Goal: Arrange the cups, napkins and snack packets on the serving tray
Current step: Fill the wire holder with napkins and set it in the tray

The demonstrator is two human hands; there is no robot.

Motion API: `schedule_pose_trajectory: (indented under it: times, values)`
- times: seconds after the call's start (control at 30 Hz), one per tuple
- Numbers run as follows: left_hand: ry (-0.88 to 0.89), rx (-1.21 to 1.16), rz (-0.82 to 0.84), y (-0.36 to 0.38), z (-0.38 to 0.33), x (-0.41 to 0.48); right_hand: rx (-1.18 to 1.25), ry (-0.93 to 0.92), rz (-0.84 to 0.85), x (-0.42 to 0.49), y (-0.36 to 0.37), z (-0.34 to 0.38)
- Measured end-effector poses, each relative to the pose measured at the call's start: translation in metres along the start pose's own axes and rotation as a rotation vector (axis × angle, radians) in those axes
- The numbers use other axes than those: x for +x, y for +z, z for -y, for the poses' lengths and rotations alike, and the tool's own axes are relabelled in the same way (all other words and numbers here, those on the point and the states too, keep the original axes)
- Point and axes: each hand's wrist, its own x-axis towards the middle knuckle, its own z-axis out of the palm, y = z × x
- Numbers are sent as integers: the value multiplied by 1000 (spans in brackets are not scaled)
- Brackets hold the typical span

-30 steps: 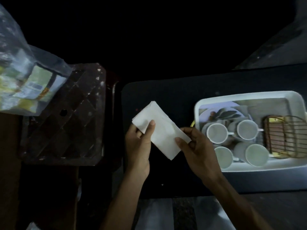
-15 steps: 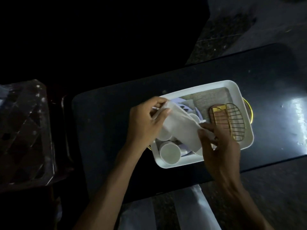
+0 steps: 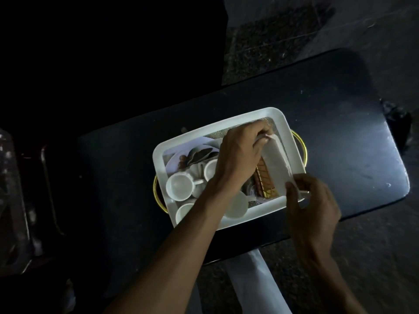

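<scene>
- The folded white napkin [image 3: 277, 165] was over the right end of the white serving tray [image 3: 158, 159], just above the little wire basket [image 3: 264, 177].
- The left hand [image 3: 240, 155] pinched the far end of the napkin, and the right hand [image 3: 313, 200] pinched the near end, right at the tray's rim.
- Both hands were closed on it, so it stretched flat between them.
- The napkin looked soft, thin and very light. I think it would flop or unfold if only one corner was held, so holding both short ends seemed the best way.
- It would not break, but it could crumple or catch on the basket wires.
- White cups [image 3: 181, 185] sat close together in the left part of the tray. They looked hard and easy to chip, and their small handles looked good to hold.
- Behind the cups was something dark on a plate [image 3: 172, 163]. The light was dim, so maybe it was a snack packet.
- The tray sat on a dark table [image 3: 340, 137].
</scene>
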Motion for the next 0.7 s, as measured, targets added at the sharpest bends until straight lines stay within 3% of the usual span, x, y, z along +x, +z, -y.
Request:
schedule_pose_trajectory:
  times: [0.33, 0.43, 0.57, 0.7]
  values:
    - [-121, 51, 95, -4, 20, -15, 5, -42, 125, 0, 12, -9]
    - [-113, 104, 46, -19, 23, -28, 11, -62, 138, 2, 15, 6]
    - [-93, 256, -64, -43, 35, -57, -10, -312, 176, 0, 33, 42]
    - [-84, 417, -156, -78, 61, -92, -165, -447, 428, -12, 62, 81]
